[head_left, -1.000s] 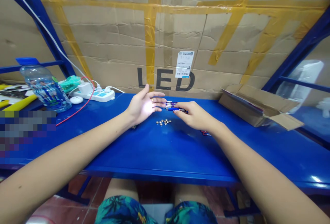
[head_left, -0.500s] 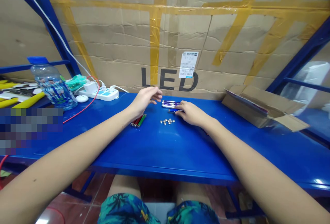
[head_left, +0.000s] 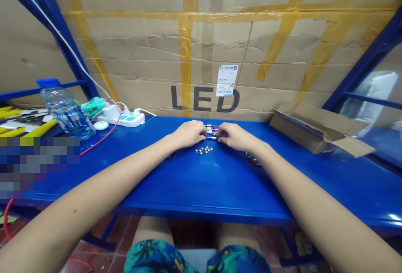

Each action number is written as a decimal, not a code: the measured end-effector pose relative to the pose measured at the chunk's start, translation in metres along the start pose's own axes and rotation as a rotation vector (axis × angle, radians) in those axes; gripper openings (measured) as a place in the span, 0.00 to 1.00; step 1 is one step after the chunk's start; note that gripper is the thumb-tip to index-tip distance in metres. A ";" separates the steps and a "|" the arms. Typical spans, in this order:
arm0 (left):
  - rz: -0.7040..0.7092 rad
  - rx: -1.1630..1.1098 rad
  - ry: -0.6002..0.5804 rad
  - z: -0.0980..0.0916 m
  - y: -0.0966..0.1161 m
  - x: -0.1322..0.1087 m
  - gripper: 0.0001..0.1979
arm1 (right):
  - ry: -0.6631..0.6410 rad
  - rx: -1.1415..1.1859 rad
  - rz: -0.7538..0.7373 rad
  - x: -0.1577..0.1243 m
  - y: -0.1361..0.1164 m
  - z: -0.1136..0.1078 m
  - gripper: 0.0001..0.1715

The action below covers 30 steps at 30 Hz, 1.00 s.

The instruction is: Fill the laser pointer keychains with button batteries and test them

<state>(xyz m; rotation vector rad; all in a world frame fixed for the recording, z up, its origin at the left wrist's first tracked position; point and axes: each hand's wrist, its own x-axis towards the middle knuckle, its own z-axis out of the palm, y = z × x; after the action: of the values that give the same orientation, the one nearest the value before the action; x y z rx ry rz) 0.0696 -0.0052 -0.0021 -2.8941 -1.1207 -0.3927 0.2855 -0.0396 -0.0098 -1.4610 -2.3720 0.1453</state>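
Observation:
Between my two hands lies a slim blue metal tube (head_left: 211, 138) with silvery ends, close to the table surface. My left hand (head_left: 190, 133) has its fingers closed at the tube's left end. At the right end, the bent fingers of my right hand (head_left: 234, 136) close on it too. Just behind it, a row of purple and silver tubes (head_left: 212, 129) shows partly between the hands. Several small round silvery button cells (head_left: 204, 150) lie in front of the fingers. My left forearm hides most of the tubes on that side.
Small red and green pieces with metal parts (head_left: 252, 159) lie beside my right forearm. An open cardboard box (head_left: 301, 132) stands at the right. At the left are a water bottle (head_left: 67, 112), a power strip (head_left: 128, 118) and a red cable (head_left: 106, 130). Large cardboard (head_left: 141, 63) backs the table.
My left hand has come down and right to the blue tube, its fingers closing. The tube now lies between both hands, in front of the purple row. My right hand has shifted only slightly.

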 end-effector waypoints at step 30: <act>-0.083 0.131 0.058 0.013 -0.013 0.002 0.09 | -0.056 -0.122 -0.045 0.000 0.004 0.004 0.14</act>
<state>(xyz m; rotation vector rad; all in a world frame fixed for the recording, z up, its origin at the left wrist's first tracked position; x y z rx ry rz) 0.0656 0.0071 -0.0156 -2.7130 -1.2127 -0.3872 0.2873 -0.0378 -0.0150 -1.4740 -2.4968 0.0309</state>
